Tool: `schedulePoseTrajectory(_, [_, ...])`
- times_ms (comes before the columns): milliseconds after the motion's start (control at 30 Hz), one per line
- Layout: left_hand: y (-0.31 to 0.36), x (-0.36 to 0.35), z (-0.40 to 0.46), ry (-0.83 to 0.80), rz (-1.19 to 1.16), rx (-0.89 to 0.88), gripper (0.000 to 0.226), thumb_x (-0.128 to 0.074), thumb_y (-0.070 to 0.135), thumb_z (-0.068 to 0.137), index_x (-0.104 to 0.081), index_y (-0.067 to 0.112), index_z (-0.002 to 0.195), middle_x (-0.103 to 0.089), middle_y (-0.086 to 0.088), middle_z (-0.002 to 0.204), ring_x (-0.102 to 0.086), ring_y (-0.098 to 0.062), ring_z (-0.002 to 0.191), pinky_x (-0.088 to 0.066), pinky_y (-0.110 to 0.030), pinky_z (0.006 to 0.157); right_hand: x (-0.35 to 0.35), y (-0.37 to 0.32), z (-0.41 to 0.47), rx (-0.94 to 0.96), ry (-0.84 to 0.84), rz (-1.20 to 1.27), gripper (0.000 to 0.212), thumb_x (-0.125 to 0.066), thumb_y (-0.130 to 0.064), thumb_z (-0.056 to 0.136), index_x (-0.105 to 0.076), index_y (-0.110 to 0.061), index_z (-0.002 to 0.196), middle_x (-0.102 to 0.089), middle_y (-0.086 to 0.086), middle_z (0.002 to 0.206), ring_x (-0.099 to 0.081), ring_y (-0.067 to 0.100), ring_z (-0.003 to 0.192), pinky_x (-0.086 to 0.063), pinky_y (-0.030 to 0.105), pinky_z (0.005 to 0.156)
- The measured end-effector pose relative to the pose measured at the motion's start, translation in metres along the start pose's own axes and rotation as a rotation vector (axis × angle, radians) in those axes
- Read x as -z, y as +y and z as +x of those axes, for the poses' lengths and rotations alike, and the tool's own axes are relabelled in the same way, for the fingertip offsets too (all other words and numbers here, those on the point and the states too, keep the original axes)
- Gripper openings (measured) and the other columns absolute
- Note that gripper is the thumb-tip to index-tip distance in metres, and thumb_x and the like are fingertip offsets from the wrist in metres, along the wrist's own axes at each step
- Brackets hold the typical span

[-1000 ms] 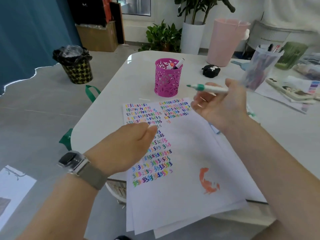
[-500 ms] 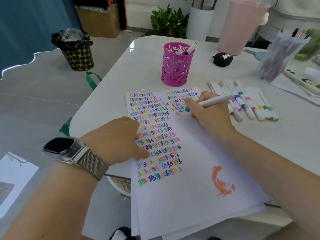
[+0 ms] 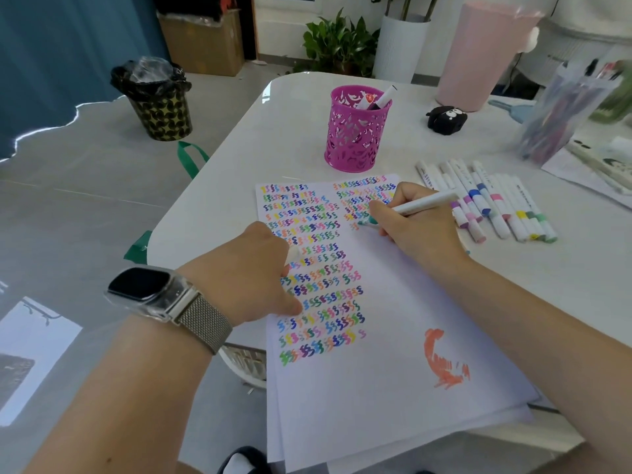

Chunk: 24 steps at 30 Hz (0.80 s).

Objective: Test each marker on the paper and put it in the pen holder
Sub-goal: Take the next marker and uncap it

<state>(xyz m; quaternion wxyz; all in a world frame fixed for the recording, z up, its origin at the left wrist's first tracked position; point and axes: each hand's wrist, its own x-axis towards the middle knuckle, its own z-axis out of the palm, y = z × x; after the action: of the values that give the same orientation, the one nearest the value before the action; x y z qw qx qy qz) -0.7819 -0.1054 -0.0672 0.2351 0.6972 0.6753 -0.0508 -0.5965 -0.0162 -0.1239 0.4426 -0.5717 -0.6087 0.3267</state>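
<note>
Teal marker (image 3: 420, 202): pinched in right hand (image 3: 415, 227), tip on paper (image 3: 393, 336) beneath the squiggle rows. Left hand (image 3: 253, 275): curled around a white cap (image 3: 293, 252), resting on paper. Pink pen holder (image 3: 355, 131): upright beyond the sheet, holding markers. Marker row (image 3: 489, 203): right of the paper.

Bench (image 3: 294, 131) top is glossy white, paper (image 3: 393, 336) is matt, pen holder (image 3: 355, 138) looks like perforated pink plastic, and the watch band (image 3: 201, 319) is metal mesh.

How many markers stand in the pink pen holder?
2, leaning at the right rim of the pen holder: a red-marked marker and a dark-tipped marker beside it. Shorter ones may be hidden inside.
</note>
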Motion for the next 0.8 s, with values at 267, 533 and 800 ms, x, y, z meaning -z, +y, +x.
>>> schedulePoseTrajectory(267, [-0.004, 0.001, 0.003, -0.026, -0.010, 0.010, 0.041, -0.069, 0.044, 0.077, -0.047, 0.017, 0.099, -0.037, 0.001, 0.120, -0.054, -0.017, 0.102, -0.048, -0.035, 0.091, 0.002, -0.001, 0.001, -0.009, -0.015, -0.013, 0.035, -0.066, -0.010, 0.079, -0.041, -0.014, 0.056, -0.053, 0.009, 0.051, -0.048, 0.016, 0.045, -0.029, 0.015, 0.034])
schedulePoseTrajectory(533, [0.009, 0.002, -0.003, 0.450, -0.335, -0.158, 0.034, -0.035, 0.045, 0.092, -0.050, 0.016, 0.082, -0.053, 0.001, 0.080, -0.053, -0.029, 0.079, -0.046, -0.042, 0.073, 0.014, -0.039, -0.007, -0.034, 0.100, 0.338, 0.018, -0.072, -0.024, 0.083, -0.059, -0.015, 0.074, -0.064, -0.005, 0.056, -0.054, 0.010, 0.047, -0.043, 0.021, 0.045])
schedulePoseTrajectory(800, [0.016, 0.004, 0.000, 0.621, -0.185, -0.250, 0.021, -0.029, 0.044, 0.095, -0.036, 0.031, 0.080, -0.063, 0.004, 0.080, -0.060, -0.024, 0.073, -0.050, -0.044, 0.070, 0.027, -0.072, -0.035, 0.045, -0.279, 0.666, 0.017, -0.054, -0.008, 0.073, -0.061, -0.018, 0.061, -0.058, 0.005, 0.050, -0.050, 0.015, 0.042, -0.039, 0.019, 0.039])
